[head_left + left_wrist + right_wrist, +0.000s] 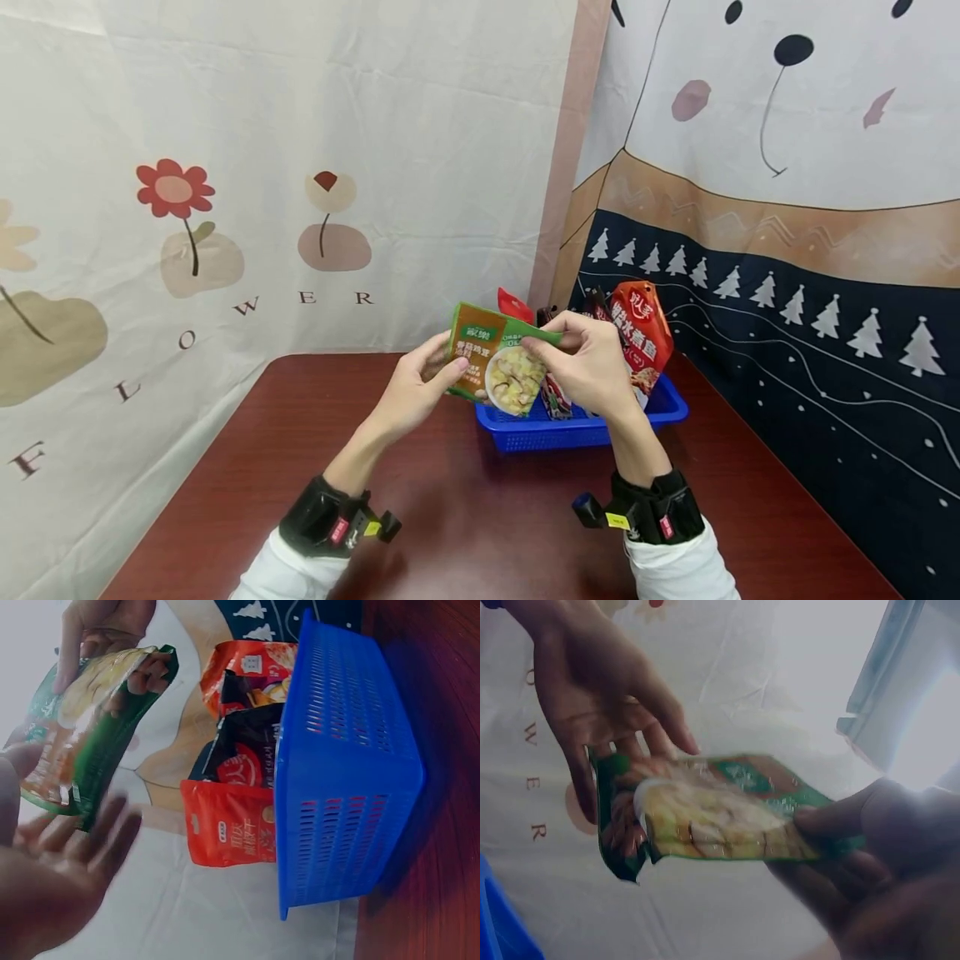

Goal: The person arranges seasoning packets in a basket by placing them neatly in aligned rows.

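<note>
Above the table, both hands hold a green and brown soup packet with a bowl of soup pictured on its front. My left hand has it by the left end, thumb on the front and fingers behind. At the upper right corner, my right hand pinches it between thumb and fingers. In the right wrist view, the packet lies tilted between the two hands, its sealed end crinkled. The left wrist view shows the left fingers spread behind the packet's lower edge.
Just behind the packet, a blue perforated basket stands on the dark red table. Upright in it are a red-orange pouch, a black pouch and a small red pouch. Printed cloths hang behind and to the right.
</note>
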A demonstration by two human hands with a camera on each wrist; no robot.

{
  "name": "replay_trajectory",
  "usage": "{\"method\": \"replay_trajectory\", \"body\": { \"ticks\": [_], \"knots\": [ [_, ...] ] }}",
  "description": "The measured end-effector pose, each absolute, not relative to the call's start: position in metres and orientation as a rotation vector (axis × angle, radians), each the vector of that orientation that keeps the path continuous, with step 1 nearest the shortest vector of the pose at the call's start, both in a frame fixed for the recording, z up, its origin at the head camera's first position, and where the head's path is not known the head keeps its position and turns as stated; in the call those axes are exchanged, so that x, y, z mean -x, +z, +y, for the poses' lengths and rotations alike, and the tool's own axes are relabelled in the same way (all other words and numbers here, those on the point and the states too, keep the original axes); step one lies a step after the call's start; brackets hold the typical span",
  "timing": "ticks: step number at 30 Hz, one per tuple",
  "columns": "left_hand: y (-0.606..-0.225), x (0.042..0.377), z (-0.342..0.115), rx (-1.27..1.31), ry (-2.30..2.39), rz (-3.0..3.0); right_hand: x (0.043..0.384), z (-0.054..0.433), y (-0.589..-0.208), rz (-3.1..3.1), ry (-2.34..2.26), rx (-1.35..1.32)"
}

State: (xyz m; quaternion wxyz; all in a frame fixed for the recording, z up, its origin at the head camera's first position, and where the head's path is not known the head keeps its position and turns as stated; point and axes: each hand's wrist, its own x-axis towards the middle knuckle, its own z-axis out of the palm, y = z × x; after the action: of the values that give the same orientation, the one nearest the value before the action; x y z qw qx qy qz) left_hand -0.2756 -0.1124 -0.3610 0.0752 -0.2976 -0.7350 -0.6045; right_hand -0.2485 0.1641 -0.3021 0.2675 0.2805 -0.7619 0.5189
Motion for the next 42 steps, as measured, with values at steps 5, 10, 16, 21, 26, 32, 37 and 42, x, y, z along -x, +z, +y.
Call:
{"method": "replay_trajectory", "body": {
  "ticks": [5, 10, 16, 21, 26, 32, 37, 42],
  "knots": [
    [-0.367, 0.277, -0.106, 0.746, -1.511, -2.12, 0.249, 0.168, -0.301, -2.035, 1.239, -0.59],
    [-0.377, 0.277, -0.097, 0.735, -1.279, -2.019, 0.253, 0.17, -0.303, -2.049, 1.118, -0.448],
    [-0.391, 0.278, -0.083, 0.95, -0.988, -2.077, 0.264, 0.171, -0.308, -2.062, 1.02, -0.349],
    [-0.407, 0.277, -0.072, 1.095, -0.8, -2.249, 0.273, 0.17, -0.316, -2.1, 0.979, -0.302],
    [-0.419, 0.274, -0.064, 1.184, -0.636, -2.388, 0.281, 0.168, -0.323, -2.136, 0.959, -0.285],
    [-0.425, 0.274, -0.06, 1.228, -0.491, -2.372, 0.287, 0.166, -0.33, -2.173, 0.941, -0.28],
    [-0.427, 0.275, -0.058, 1.218, -0.43, -2.334, 0.291, 0.163, -0.335, -2.199, 0.922, -0.27],
    [-0.428, 0.276, -0.058, 1.22, -0.408, -2.308, 0.295, 0.16, -0.343, -2.216, 0.91, -0.287]
  ]
}}
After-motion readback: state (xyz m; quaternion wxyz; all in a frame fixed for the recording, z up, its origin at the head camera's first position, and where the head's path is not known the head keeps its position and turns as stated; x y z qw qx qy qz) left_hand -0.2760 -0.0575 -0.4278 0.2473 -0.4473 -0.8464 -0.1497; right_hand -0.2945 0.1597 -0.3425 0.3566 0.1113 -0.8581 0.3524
